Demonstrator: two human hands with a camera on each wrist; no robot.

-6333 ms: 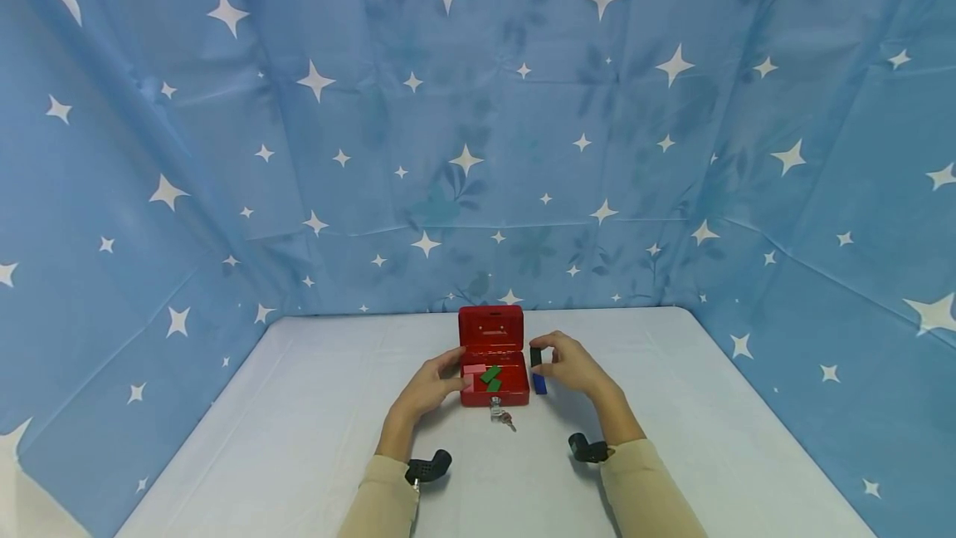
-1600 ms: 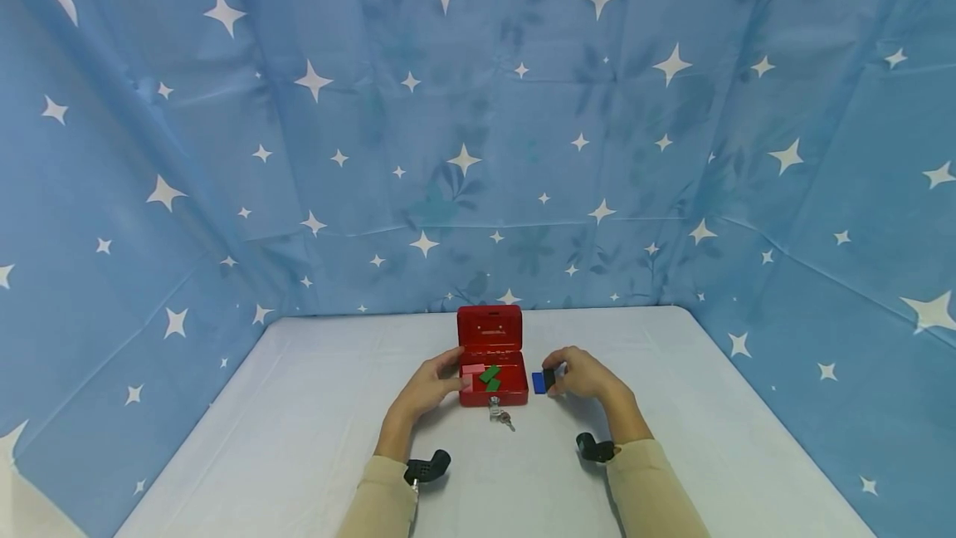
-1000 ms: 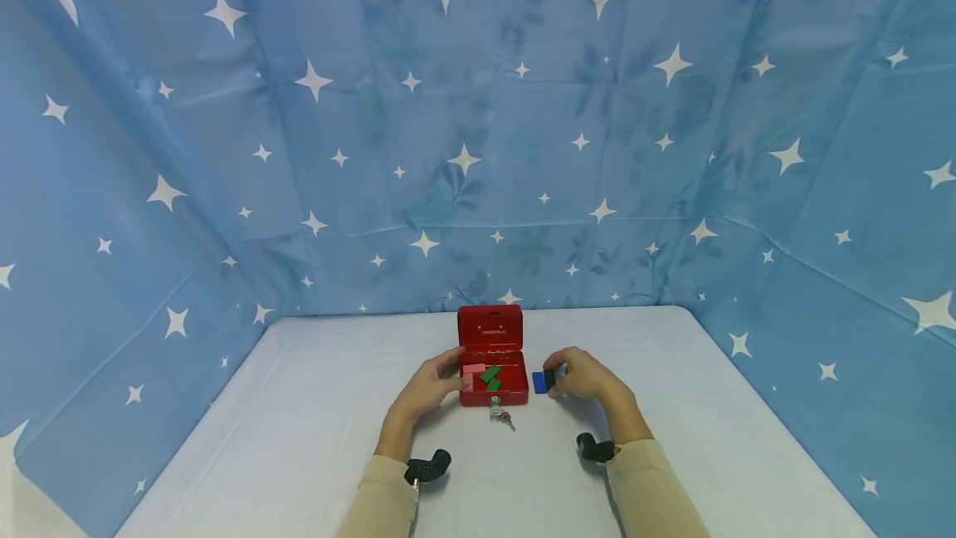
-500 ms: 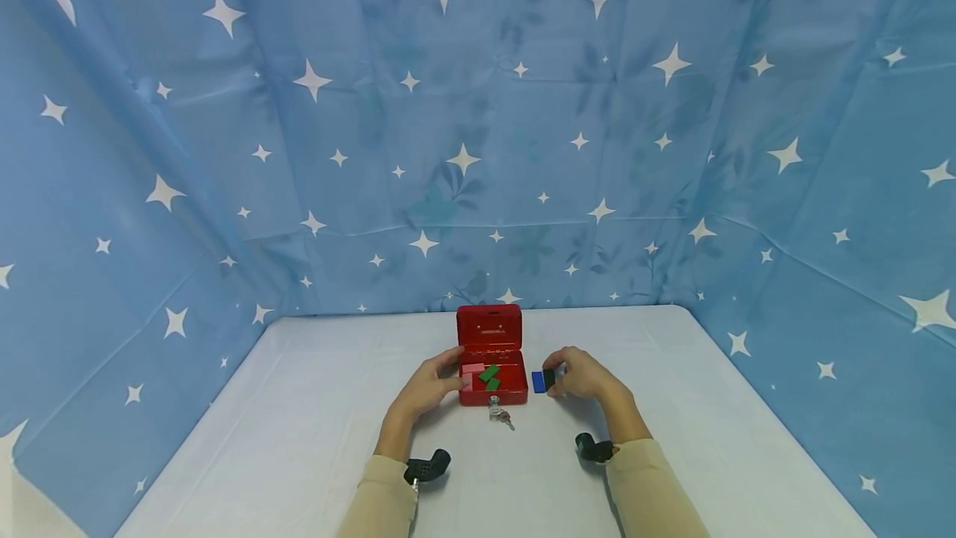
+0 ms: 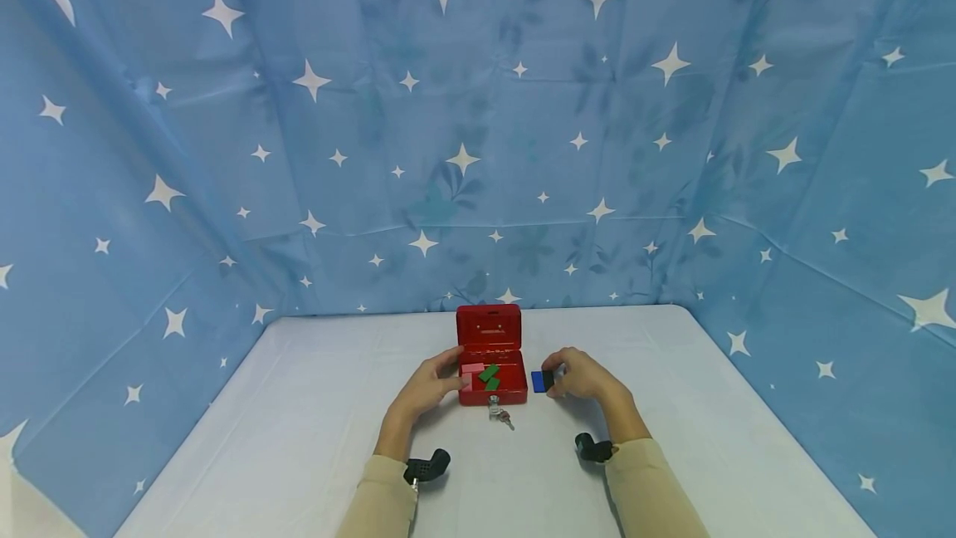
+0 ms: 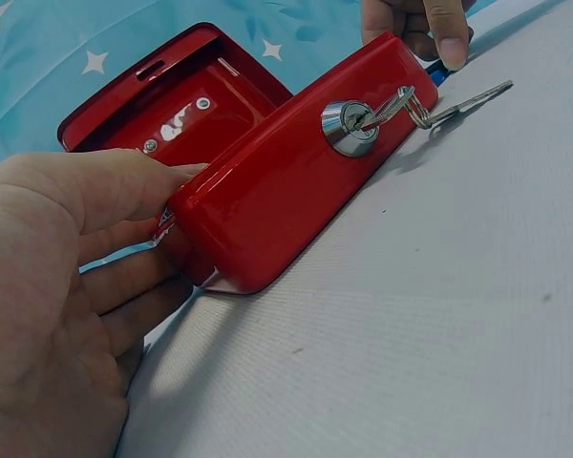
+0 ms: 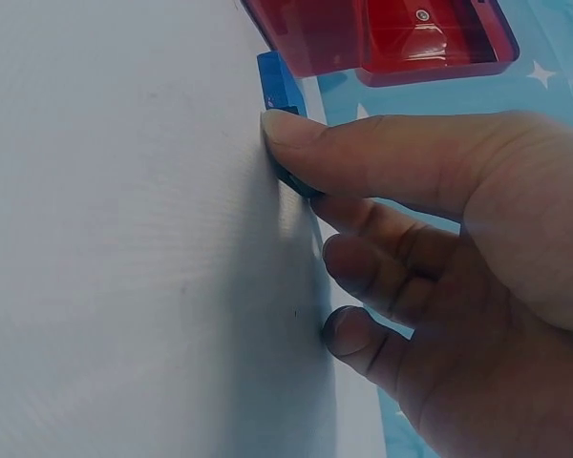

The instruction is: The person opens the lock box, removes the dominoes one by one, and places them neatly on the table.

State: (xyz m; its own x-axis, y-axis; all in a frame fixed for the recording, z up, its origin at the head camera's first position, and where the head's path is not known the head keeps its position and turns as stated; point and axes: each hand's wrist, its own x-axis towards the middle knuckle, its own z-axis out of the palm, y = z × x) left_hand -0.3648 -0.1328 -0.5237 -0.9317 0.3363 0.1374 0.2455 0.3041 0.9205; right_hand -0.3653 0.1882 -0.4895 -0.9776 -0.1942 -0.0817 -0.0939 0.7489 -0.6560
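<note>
A red metal cash box stands on the table with its lid raised. Inside lie pink blocks at the left and green blocks in the middle. My left hand grips the box's left wall, thumb over the rim and fingers along the outside. To the right of the box my right hand pinches a small black block between thumb and fingers. A blue block sits between the black block and the box; the right wrist view shows the two end to end or nearly so.
Keys on a ring hang from the box's front lock and reach out over the white table. Behind the table hangs a blue curtain with white stars. Black wrist cameras are strapped to both forearms.
Since the oldest frame, my right hand has come nearer and rightward; the black block has gone from behind the blue block to its right. Over the last second hardly anything has moved.
</note>
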